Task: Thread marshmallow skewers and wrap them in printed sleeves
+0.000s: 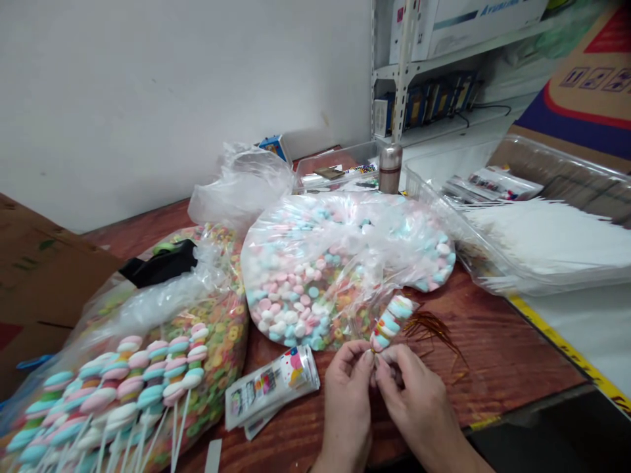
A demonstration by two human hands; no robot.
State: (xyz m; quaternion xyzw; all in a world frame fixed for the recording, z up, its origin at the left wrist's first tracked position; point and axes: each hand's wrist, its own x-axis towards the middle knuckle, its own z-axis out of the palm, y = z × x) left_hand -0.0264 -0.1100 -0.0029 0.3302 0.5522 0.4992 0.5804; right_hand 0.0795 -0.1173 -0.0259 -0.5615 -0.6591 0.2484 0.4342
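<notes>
A cardboard box (44, 276) is sitting at far left, and beside it a clear bag of candy rings (221, 341) is lying mostly full, with many finished marshmallow skewers (133, 387) resting across it, sticks pointing toward the wearer. A stack of printed plastic sleeves (271, 387) is lying on the wooden table (507, 355). Behind it, a clear bag of pastel marshmallows (315, 276) is holding plenty of loose stock. The left hand (348, 407) and right hand (414, 401) are pinching narrowly at the base of a marshmallow skewer (392, 325), which is standing tilted just before the bag; its stick is hidden by the fingers. Gold twist ties (434, 332) are lying just right of it. Further right, a clear plastic tray (542, 164) is holding a pile of white sticks (552, 243), while a steel flask (390, 167) is standing behind; nothing is obstructing the hands
</notes>
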